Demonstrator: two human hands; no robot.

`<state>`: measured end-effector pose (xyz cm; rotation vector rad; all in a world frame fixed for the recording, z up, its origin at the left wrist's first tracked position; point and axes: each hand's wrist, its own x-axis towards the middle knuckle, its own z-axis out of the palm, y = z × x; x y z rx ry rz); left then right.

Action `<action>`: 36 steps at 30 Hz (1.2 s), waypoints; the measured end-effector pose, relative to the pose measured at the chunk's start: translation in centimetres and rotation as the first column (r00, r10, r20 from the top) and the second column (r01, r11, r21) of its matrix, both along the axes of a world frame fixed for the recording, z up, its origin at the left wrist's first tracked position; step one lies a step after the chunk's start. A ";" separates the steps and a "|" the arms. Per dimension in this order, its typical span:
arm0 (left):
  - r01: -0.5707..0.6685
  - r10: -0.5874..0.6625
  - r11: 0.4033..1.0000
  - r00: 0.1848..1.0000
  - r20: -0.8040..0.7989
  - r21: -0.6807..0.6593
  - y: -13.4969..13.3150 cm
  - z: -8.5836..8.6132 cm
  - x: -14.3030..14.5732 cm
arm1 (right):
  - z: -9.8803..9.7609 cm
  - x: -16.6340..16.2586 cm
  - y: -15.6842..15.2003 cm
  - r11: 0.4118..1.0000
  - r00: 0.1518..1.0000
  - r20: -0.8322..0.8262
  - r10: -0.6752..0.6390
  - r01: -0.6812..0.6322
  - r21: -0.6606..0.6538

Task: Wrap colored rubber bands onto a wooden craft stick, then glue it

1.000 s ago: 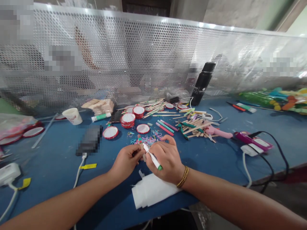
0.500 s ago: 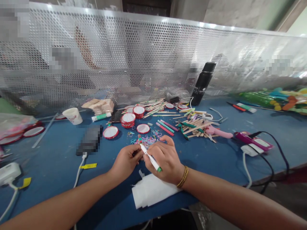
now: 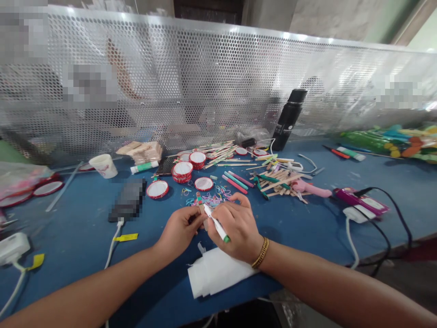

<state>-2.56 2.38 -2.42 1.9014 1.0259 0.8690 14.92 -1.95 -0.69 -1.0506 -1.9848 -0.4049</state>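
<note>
My left hand (image 3: pixel 181 230) pinches a small wooden craft stick (image 3: pixel 199 197) whose upper end is coloured red and green. In my right hand (image 3: pixel 235 225) is a white marker with a green end (image 3: pixel 218 228), held like a pen with its tip by the stick. My fingers hide the stick's lower part. Just beyond the hands lies a pile of small coloured rubber bands (image 3: pixel 213 200). Below my right hand rests a folded white cloth or tissue (image 3: pixel 218 278).
Red-rimmed round pieces (image 3: pixel 182 169), coloured pens (image 3: pixel 235 181) and a heap of wooden sticks (image 3: pixel 278 182) lie farther back. A dark phone (image 3: pixel 128 200) and paper cup (image 3: pixel 103 166) are left, a black bottle (image 3: pixel 289 120) and purple device (image 3: pixel 362 202) right. A perforated metal screen (image 3: pixel 218 82) stands behind.
The marker's tip has shifted slightly down and right along the stick, showing more of the stick's coloured end. My left hand has barely moved.
</note>
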 end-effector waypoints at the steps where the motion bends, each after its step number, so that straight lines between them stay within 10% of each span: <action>1: 0.001 -0.001 1.000 1.000 -0.001 -0.001 0.0 0.0 0.0 | 0.0 0.0 0.0 1.000 1.000 0.002 -0.002 0.002 0.000; 36: -0.024 0.024 1.000 1.000 -0.011 -0.012 -0.1 0.1 0.1 | -0.1 0.0 0.0 0.994 0.996 -0.008 0.084 -0.083 0.065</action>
